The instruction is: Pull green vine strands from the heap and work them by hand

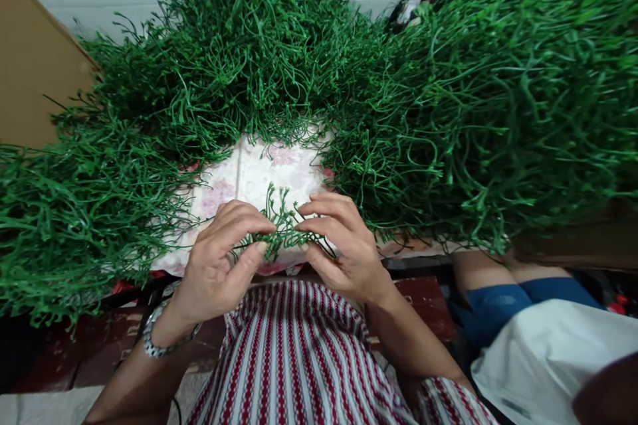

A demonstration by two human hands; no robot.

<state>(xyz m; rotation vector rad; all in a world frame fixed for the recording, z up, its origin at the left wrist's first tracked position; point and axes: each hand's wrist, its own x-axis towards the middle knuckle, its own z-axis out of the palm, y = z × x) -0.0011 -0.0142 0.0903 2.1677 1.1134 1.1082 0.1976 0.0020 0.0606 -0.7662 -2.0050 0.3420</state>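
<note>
In front of my body, both hands hold a small branched green sprig (pixel 283 220) that looks like an artificial plant stem. My left hand (pixel 222 255) pinches its left side between thumb and fingers. On the other side, my right hand (pixel 343 246) has thumb and fingers curled around the thin stems. Several tips stick up between the hands, while the stem ends are partly hidden by my fingers. Beneath lies a pale cloth (pixel 249 176) with pink and purple flowers.
A tall heap of similar green stems (pixel 269 46) stands at the back, with a larger pile (pixel 498 113) to the right and another (pixel 90 212) to the left. Cardboard (pixel 40 60) borders the left. A person in blue shorts (pixel 503 309) sits close on my right.
</note>
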